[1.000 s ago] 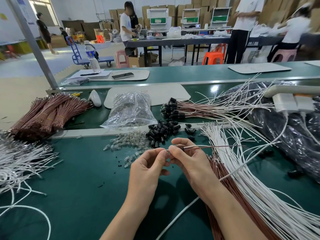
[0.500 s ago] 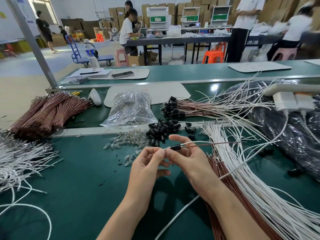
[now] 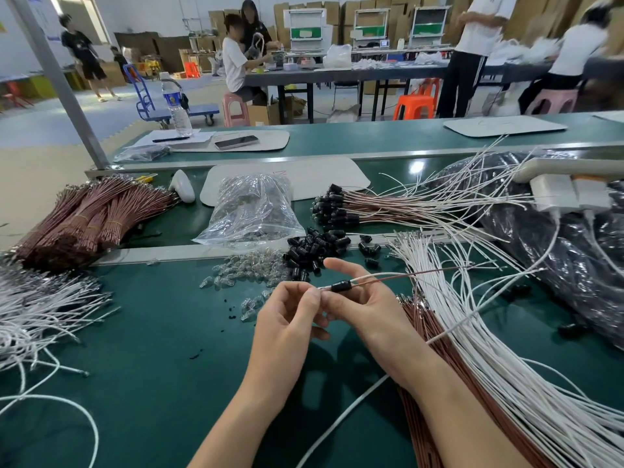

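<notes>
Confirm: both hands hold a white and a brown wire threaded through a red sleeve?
No: the head view shows the sleeve is black, not red. The left hand and right hand do hold the white wire and brown wire threaded through it.

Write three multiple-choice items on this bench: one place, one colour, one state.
1. Where is the sleeve? A in a pocket; B between left hand and right hand; C on a shelf.
2. What colours are its two wires? A blue, yellow; B both green; C white, brown.
3. What is the left hand's grip doing? A pinching the wire end; B lying flat; C curled, empty.
Key: 1 B, both hands' fingers meet at it. 2 C, one white and one brown strand leave it. 3 A, its fingertips close on the tip beside the sleeve.
</notes>
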A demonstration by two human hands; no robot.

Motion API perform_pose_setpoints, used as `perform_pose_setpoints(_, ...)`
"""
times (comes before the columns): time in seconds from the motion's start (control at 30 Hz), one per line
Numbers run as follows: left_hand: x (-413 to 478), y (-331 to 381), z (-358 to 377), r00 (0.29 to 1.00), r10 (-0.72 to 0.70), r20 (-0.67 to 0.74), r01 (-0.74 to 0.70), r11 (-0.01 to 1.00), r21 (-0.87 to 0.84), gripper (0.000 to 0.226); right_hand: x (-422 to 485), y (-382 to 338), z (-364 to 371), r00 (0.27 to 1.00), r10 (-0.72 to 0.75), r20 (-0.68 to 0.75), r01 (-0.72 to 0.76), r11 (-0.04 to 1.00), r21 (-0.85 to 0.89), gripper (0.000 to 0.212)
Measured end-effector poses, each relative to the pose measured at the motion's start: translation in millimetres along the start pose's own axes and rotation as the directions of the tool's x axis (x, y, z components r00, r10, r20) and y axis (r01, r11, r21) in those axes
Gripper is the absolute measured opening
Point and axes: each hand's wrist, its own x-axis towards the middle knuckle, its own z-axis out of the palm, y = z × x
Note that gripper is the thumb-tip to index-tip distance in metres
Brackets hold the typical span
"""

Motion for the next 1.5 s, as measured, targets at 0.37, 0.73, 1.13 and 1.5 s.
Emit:
perform_pose_setpoints(0.37,2,-2,0,1.000,-0.011,0.015,0.011,1.000,-0.029,0.013,3,3,-2,0.999,0.000,-0.038,0.002,0.999,0.032,0.037)
perform_pose_setpoints(0.73,3,-5,-2,1.000,-0.026,0.017,0.025,0.996,0.084,0.011,6,4,-2,0.997,0.025,-0.073,-0.022,0.999,0.036,0.030)
perform_pose_setpoints(1.13,6,-1,-9,0.998,-0.034,0.052,0.025,0.988,0.152,0.010,6,6,-2,0.996,0.039,-0.083,-0.036,0.999,0.036,0.032)
perform_pose_setpoints(1.5,5,-5,-10,0.999,0.010,0.053,-0.022,0.972,0.236,0.011,7,8,-2,0.998,0.016,-0.062,-0.015,1.000,0.019,0.046)
